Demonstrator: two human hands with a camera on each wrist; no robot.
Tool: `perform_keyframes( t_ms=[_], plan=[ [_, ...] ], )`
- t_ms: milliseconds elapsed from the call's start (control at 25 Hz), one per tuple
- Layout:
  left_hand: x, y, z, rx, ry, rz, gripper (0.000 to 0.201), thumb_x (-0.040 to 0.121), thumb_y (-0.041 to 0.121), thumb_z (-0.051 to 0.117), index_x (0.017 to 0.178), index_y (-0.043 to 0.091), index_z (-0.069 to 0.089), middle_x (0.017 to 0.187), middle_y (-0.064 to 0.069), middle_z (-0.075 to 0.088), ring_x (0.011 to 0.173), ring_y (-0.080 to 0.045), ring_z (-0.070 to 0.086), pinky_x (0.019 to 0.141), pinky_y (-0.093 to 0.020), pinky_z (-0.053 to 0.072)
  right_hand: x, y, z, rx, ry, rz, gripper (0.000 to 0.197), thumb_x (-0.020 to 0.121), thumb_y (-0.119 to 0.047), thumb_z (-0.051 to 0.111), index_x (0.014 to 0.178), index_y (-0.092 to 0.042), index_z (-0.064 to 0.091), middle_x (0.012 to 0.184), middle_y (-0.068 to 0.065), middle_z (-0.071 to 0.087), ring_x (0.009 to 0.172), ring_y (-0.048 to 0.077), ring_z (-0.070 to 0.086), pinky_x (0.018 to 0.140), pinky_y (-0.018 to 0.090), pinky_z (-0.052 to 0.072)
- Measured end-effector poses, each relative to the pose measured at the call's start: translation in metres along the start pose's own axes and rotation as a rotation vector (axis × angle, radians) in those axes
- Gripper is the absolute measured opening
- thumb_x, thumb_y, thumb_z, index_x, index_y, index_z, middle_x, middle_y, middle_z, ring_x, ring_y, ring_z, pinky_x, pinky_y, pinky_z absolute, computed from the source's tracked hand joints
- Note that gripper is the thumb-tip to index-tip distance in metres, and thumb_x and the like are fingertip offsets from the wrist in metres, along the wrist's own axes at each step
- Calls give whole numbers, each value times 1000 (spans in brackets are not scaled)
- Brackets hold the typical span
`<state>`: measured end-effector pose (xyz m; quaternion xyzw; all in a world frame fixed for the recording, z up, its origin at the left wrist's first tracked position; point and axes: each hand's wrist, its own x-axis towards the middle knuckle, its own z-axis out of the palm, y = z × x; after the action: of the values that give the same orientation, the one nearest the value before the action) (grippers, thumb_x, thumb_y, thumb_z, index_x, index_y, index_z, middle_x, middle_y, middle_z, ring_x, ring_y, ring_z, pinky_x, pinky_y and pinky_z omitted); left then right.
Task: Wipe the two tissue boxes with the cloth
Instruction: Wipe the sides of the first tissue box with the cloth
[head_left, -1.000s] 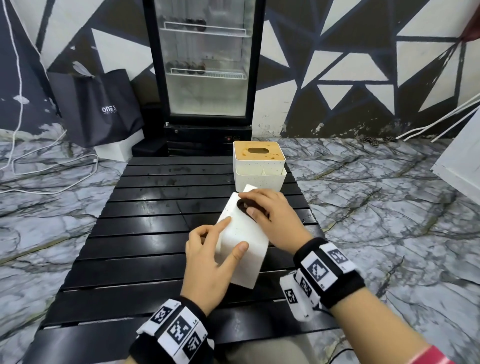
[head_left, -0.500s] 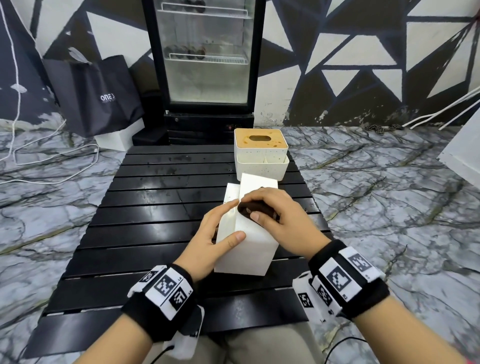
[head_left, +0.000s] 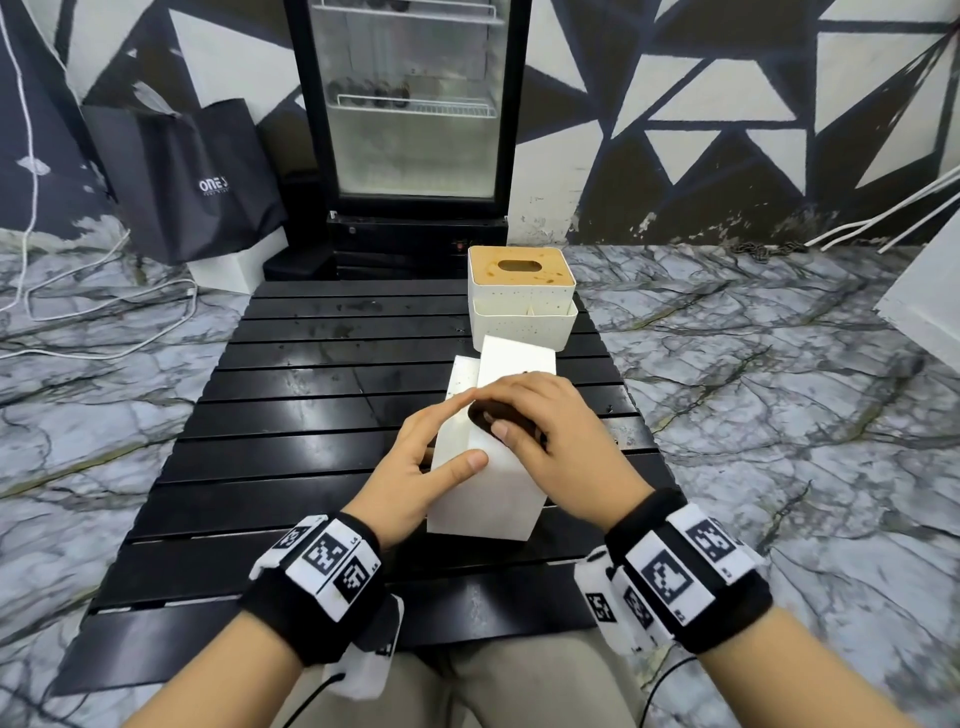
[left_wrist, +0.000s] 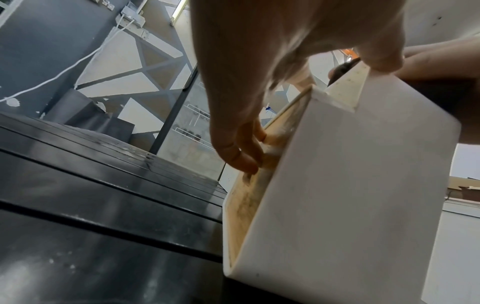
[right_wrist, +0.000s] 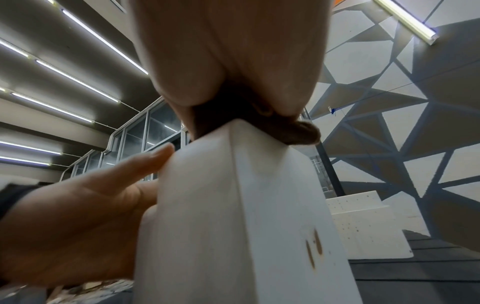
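Note:
A white tissue box (head_left: 488, 493) (left_wrist: 350, 195) (right_wrist: 233, 226) stands on its side on the black slatted table (head_left: 291, 415), its wooden lid facing left. My left hand (head_left: 431, 457) (left_wrist: 249, 144) steadies it, thumb on the near face and fingers on the lid side. My right hand (head_left: 540, 431) (right_wrist: 228, 78) holds a dark brown cloth (head_left: 501, 418) (right_wrist: 285, 131) pressed on the box's upper face. The second tissue box (head_left: 522, 296) (right_wrist: 363, 226), white with a wooden slotted lid, sits upright farther back.
A glass-door fridge (head_left: 410, 114) stands behind the table. A black paper bag (head_left: 197, 176) leans at the back left over a white block. White cables (head_left: 104, 312) run across the marble floor. A white board (head_left: 930, 291) leans at the right.
The box has turned from leaning flat toward me to standing more upright on its side. My right hand with the cloth has stayed on its upper face; my left hand shifted along its left side.

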<state>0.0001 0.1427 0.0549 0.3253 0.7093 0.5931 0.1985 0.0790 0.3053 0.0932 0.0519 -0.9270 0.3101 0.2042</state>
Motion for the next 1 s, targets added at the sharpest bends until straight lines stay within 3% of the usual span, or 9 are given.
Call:
perform_keyframes(
  t_ms=[120, 320, 440, 560, 840, 1000],
  plan=[
    [0, -1, -2, 6, -14, 3, 54, 65, 57, 62, 114, 71, 43, 133, 18, 42, 118, -11, 53, 101, -29, 45, -13, -4, 7, -66, 26, -53, 30, 90, -28, 45, 118, -26, 54, 114, -10, 56, 112, 12, 42, 100, 20, 29],
    [1, 1, -6, 8, -28, -22, 56, 61, 58, 64, 112, 70, 46, 131, 17, 45, 113, -14, 57, 98, -31, 47, -10, 2, -2, -18, -33, -61, 36, 89, -35, 41, 121, -25, 53, 118, -10, 55, 114, 11, 42, 101, 15, 25],
    [1, 1, -7, 3, -31, -20, 56, 62, 57, 65, 113, 69, 46, 132, 18, 45, 114, -14, 56, 100, -36, 46, -7, -1, 2, -62, 2, -61, 36, 88, -33, 41, 121, -24, 53, 116, -8, 56, 113, 15, 43, 100, 19, 27],
    [-2, -1, -11, -5, -64, -27, 58, 62, 56, 67, 115, 68, 46, 134, 16, 45, 112, -15, 57, 103, -38, 45, -18, -7, 8, -111, 23, -159, 30, 90, -29, 46, 117, -22, 56, 114, -7, 57, 110, 15, 44, 99, 21, 30],
    [-3, -2, -12, -26, -61, -34, 56, 63, 56, 65, 114, 68, 47, 131, 21, 44, 113, -13, 57, 98, -33, 47, 6, 13, -4, 24, -91, -96, 32, 90, -34, 45, 119, -27, 55, 117, -9, 55, 114, 11, 42, 101, 24, 30],
    [-4, 0, -11, -44, -50, -58, 55, 62, 56, 64, 113, 68, 48, 132, 23, 43, 107, -16, 60, 86, -24, 51, 30, 30, -9, 11, -79, -9, 31, 89, -27, 48, 120, -25, 55, 120, -9, 54, 117, 15, 42, 99, 24, 26]
  ],
)
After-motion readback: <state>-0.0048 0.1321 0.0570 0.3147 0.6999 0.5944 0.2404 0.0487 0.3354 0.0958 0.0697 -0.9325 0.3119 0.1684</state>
